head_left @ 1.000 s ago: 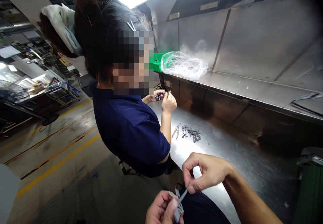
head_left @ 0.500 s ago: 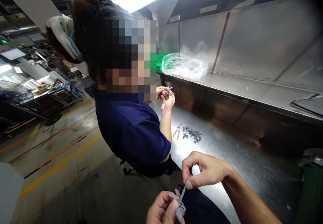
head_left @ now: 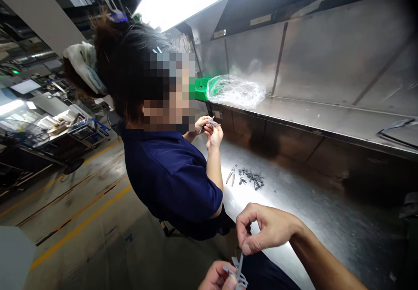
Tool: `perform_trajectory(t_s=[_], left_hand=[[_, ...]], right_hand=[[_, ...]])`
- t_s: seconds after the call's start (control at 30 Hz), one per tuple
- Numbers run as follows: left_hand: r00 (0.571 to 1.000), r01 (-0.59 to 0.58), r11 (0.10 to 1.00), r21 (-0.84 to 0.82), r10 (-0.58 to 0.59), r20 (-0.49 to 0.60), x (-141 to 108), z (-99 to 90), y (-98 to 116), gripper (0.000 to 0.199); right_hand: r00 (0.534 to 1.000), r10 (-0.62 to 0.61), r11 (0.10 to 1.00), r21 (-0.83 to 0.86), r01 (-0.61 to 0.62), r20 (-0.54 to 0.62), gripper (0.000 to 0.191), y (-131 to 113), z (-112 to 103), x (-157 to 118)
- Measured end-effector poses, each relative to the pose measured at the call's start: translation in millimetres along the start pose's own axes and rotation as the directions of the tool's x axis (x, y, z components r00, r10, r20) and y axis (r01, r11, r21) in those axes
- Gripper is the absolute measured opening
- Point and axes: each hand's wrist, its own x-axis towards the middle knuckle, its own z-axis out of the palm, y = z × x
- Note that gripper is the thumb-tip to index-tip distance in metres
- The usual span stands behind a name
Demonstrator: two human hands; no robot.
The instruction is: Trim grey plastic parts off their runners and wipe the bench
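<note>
At the bottom of the view, my left hand (head_left: 219,277) grips a grey plastic piece (head_left: 241,272) with thin prongs and loops. My right hand (head_left: 259,229) is just above it, thumb and forefinger pinched on the upper tip of the same piece. Part of the piece is hidden by the fingers of my left hand. Beyond my hands, a pile of small dark grey parts (head_left: 255,179) lies on the metal table (head_left: 294,207), with pliers (head_left: 230,176) beside it, their handles spread.
A co-worker in a dark blue shirt (head_left: 170,172) sits close at left, holding similar grey parts (head_left: 213,123) in both hands. A green bin (head_left: 200,90) and a clear plastic bag (head_left: 238,90) rest by the metal shelf (head_left: 303,111). A yellow floor line (head_left: 81,220) runs at left.
The view has shifted slightly upward, so the table items appear lower. My hands and the grey piece sit a little lower in view. The co-worker's hands have shifted slightly around their parts.
</note>
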Motion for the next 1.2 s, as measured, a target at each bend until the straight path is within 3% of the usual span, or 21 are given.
perform_trajectory(t_s=[0.13, 0.2, 0.27, 0.37, 0.6, 0.8, 0.97, 1.2], left_hand=[[0.991, -0.135, 0.99, 0.037, 0.134, 0.019, 108, 38.8, 86, 0.028], [0.979, -0.204, 0.978, 0.049, 0.203, 0.028, 167, 57.6, 116, 0.039], [0.966, -0.257, 0.965, 0.061, 0.255, 0.03, 214, 69.4, 133, 0.045], [0.959, -0.282, 0.956, 0.085, 0.28, 0.03, 256, 70.7, 138, 0.05], [0.939, -0.341, 0.939, 0.039, 0.342, -0.028, 294, 51.2, 135, 0.049], [0.919, -0.391, 0.914, -0.111, 0.394, 0.012, 317, 41.2, 112, 0.034], [0.935, -0.339, 0.926, -0.167, 0.351, 0.047, 320, 40.7, 101, 0.038], [0.936, -0.349, 0.919, -0.184, 0.353, -0.009, 324, 38.8, 105, 0.035]], right_hand=[[0.999, -0.011, 0.999, 0.035, 0.009, 0.052, 0.042, 5, -5, 5], [0.996, -0.03, 0.998, 0.056, 0.025, 0.081, 0.043, 9, -11, 7], [0.995, -0.036, 0.997, 0.068, 0.03, 0.098, 0.043, 14, -17, 7], [0.995, -0.03, 0.997, 0.075, 0.023, 0.091, 0.043, 22, -29, 5], [0.997, 0.011, 0.99, 0.139, -0.021, 0.075, 0.048, 32, -54, 0], [0.997, -0.001, 0.981, 0.191, -0.015, 0.082, 0.045, 36, -72, 8], [0.997, -0.001, 0.976, 0.218, -0.016, 0.08, 0.045, 45, -82, 12], [0.997, -0.034, 0.974, 0.227, 0.017, 0.068, 0.042, 45, -83, 10]])
